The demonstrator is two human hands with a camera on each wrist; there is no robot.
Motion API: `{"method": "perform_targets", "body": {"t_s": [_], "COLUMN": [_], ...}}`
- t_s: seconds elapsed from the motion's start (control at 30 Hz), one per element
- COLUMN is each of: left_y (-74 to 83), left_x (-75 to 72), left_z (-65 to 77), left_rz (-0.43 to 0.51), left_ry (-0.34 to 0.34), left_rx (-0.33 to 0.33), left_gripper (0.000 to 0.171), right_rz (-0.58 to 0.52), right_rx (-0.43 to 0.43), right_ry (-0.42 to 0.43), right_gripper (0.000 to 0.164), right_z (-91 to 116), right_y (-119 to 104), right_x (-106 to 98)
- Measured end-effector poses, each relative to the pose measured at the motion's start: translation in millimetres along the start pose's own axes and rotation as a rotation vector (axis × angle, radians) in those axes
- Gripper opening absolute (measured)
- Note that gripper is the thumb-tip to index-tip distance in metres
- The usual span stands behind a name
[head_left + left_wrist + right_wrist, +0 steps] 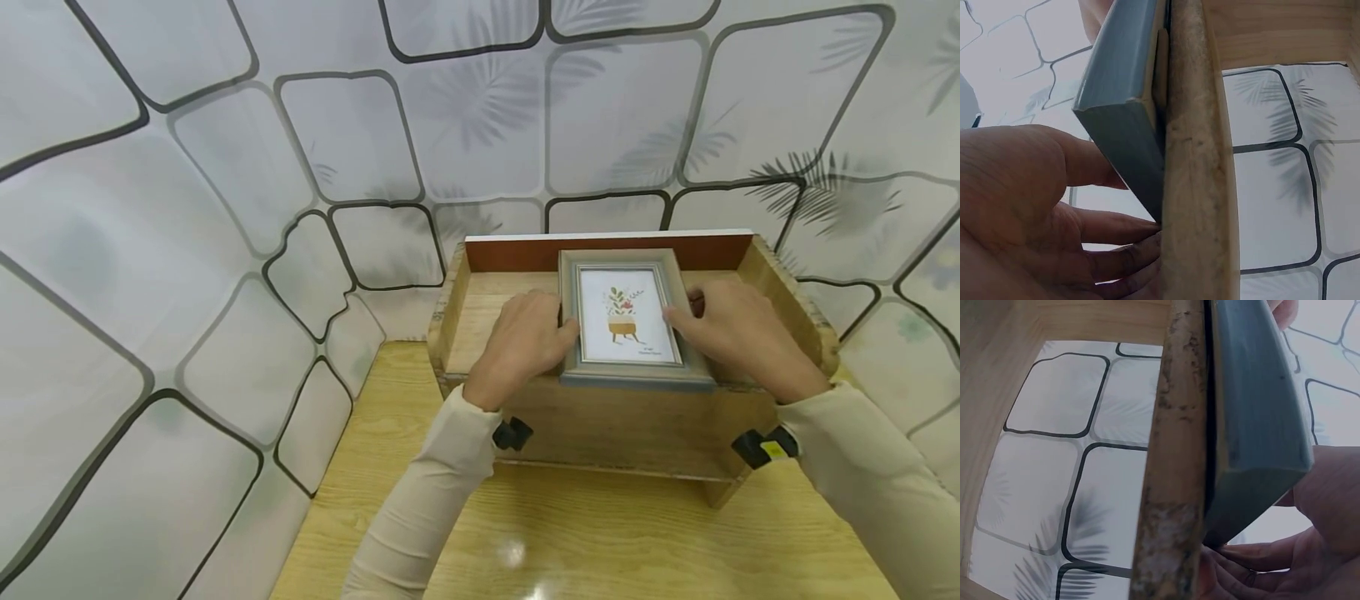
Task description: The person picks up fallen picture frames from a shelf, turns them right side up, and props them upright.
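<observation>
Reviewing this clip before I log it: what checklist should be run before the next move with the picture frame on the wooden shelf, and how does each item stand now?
1. Left hand holds the picture frame by its left edge: ok.
2. Right hand holds the right edge: ok.
3. Frame lies flat against the wooden shelf, as both wrist views suggest: ok.
4. Frame sits fully on the shelf: not ok, its near edge reaches the shelf's front rim.
5. Print faces up, unobstructed: ok.
6. What is behind the frame, stand or hook: cannot tell.
</observation>
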State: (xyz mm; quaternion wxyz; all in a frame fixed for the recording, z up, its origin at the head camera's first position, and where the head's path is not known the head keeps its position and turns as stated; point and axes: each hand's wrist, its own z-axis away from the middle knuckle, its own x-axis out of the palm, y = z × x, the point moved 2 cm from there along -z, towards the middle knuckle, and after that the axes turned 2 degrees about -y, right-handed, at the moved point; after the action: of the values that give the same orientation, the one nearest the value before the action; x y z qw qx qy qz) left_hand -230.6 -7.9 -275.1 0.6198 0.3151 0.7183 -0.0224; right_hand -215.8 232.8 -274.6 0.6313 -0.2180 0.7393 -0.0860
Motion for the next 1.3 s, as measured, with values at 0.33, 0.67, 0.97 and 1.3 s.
{"method": "perform_targets", "body": {"t_s": [0.33,0.67,0.97,1.3], "left_y": [1.5,4.3,11.3,13.0], "left_x": [-4.9,-7.0,-10.4,-8.9], "left_z": [0.9,1.4,2.0,-2.8], "left_rz": [0.057,0.008,-0.084,-0.055], "left_ry": [0.023,0.051,0.142,0.204], "left_rx": [0.0,0.007,0.048,0.002], "left_gripper": [0.039,0.04,0.027,0.018], "right_rz": [-0.036,-0.056,-0.068,-0.096], "right_rx": [0.022,0.034,0.02,0.055], "right_ry": [-0.011,0.037,0.111,0.193], "right_gripper": [0.042,0.052,0.052,0.058], "right_z": [0.8,2.4,3.0,1.1], "right_y": [-5.0,-7.7,-8.3,-11.5], "right_x": [-6.1,-8.6,-12.3,-14.6]}}
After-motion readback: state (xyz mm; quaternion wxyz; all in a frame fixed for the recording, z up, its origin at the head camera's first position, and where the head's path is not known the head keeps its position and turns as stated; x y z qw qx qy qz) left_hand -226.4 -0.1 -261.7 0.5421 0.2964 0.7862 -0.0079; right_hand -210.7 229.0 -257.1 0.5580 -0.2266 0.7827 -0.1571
